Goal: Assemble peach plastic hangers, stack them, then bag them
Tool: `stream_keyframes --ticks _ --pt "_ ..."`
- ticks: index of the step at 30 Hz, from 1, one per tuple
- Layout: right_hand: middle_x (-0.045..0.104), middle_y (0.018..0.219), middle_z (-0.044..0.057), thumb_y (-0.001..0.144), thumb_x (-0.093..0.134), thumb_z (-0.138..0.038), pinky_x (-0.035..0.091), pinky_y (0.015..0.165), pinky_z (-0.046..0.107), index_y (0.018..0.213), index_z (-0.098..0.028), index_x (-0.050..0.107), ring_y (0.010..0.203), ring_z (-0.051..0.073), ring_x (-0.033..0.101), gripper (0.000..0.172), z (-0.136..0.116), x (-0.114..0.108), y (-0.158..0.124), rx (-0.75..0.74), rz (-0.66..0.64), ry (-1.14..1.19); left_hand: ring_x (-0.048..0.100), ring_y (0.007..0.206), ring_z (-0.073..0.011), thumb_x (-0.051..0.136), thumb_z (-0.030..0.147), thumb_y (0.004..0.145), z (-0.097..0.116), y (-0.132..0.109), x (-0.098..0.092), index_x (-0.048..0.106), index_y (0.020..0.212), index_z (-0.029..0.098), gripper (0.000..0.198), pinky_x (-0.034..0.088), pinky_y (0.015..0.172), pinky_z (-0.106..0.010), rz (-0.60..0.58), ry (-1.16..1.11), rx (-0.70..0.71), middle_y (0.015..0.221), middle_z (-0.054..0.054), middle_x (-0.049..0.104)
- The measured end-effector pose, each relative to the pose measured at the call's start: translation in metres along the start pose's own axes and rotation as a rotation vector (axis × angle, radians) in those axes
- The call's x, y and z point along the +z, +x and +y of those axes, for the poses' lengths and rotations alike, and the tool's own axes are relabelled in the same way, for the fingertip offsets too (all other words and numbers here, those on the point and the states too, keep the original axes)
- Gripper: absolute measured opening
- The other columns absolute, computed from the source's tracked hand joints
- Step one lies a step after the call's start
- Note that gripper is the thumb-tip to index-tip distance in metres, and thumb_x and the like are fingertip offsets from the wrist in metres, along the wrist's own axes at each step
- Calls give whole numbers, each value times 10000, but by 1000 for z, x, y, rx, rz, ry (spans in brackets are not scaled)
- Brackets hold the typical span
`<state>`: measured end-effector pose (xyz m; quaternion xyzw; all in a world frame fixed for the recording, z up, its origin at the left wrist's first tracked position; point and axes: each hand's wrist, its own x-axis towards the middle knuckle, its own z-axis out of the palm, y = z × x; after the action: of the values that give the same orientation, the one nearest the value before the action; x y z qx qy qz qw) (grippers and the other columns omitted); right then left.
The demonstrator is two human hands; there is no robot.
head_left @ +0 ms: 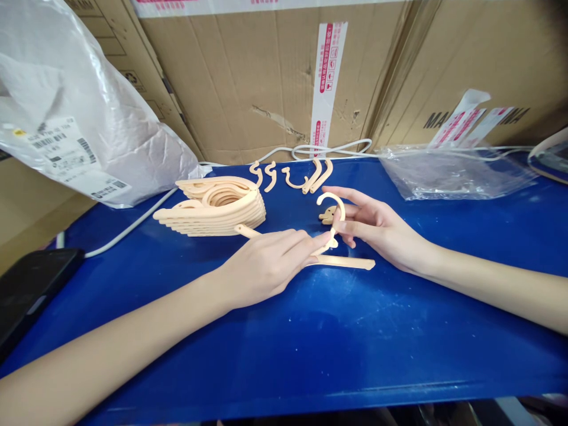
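My left hand is closed over a cream plastic folding hanger, low over the blue table. One hanger arm sticks out to the right beneath my fingers, and another end shows at the left by my knuckles. Between the thumb and fingers of my right hand is a curved cream hook, standing upright. Its lower end meets the hanger at my left fingertips; whether the two are joined I cannot tell. A small flat cream piece with holes shows behind the hook, partly hidden by my right fingers.
A stack of cream hanger parts lies left of my hands. Several loose hooks and curved arms lie farther back. Around the blue table are a clear bag, a phone, a white parcel, a cable and cardboard boxes.
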<state>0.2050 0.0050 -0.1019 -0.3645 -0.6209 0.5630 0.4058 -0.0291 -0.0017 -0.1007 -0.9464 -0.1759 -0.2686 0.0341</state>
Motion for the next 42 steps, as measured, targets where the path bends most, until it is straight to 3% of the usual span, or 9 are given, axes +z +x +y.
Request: stream_keyframes --ticks 23,42 --pt "642 971 15 877 640 -250 470 586 265 1388 -257 439 642 98 515 549 1 0 -2 -48 2 -105 646 789 -157 456 155 997 1 1 2 554 1242 78 275 542 683 -275 1 26 -21 894 -59 679" --pt "597 748 -40 882 611 -214 472 550 274 1388 -202 420 537 85 525 542 -5 4 -2 -3 3 -109 614 711 -150 441 128 987 3 1 1 561 1235 87 278 495 620 -261 5 116 4 815 -29 658"
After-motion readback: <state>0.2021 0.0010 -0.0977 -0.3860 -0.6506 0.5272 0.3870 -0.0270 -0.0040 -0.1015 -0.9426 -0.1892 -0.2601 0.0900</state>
